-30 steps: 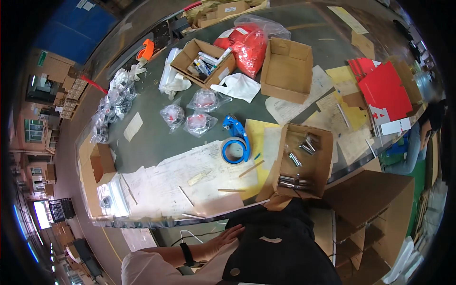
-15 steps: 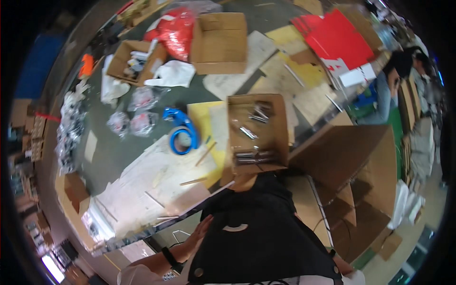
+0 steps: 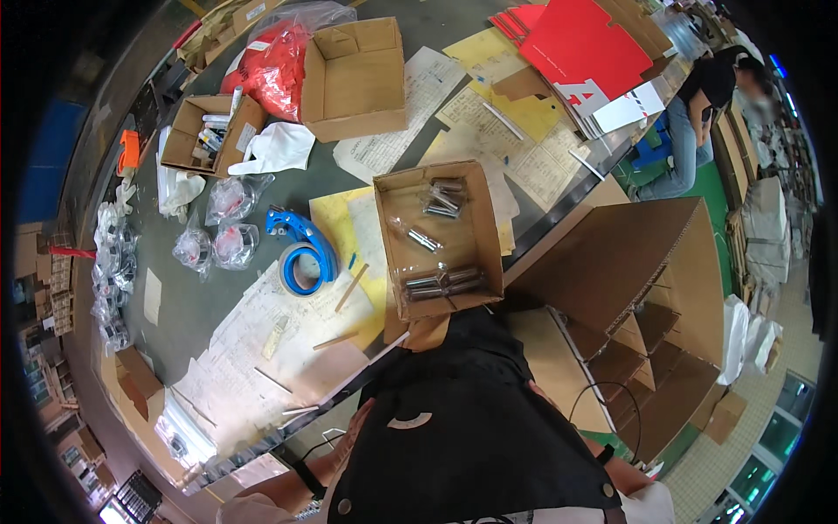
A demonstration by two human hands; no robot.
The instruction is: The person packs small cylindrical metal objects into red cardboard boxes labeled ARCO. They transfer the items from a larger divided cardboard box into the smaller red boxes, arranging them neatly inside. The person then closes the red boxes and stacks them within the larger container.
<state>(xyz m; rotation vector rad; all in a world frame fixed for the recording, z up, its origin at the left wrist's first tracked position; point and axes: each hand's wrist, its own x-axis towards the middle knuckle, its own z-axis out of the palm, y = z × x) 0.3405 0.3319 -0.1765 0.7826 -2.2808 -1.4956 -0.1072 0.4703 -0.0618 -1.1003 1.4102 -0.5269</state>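
Both my hands are down at my sides, against the black apron (image 3: pixel 445 437). Only part of my left hand (image 3: pixel 354 430) shows past the apron's left edge; its fingers are mostly hidden. Of my right hand (image 3: pixel 543 395), a sliver shows at the apron's right edge. Neither hand touches anything on the table. Just ahead of me, at the table's front edge, stands an open cardboard box (image 3: pixel 397 236). Inside it lie several shiny metal tubes (image 3: pixel 443 284), some in clear plastic wrap. Left of the box is a blue tape dispenser (image 3: pixel 325 249) with a roll of tape.
A tall divided carton (image 3: pixel 611 262) stands to my right. Farther back are another open box (image 3: pixel 353 87), a small box of markers (image 3: pixel 205 140), a white glove (image 3: pixel 278 147), red cardboard sheets (image 3: pixel 580 52) and plastic-wrapped parts (image 3: pixel 234 244). Another person (image 3: pixel 698 122) sits at far right.
My view has shifted, so the table and boxes appear farther left. My left hand has slipped lower and further behind the apron. The box's contents look the same.
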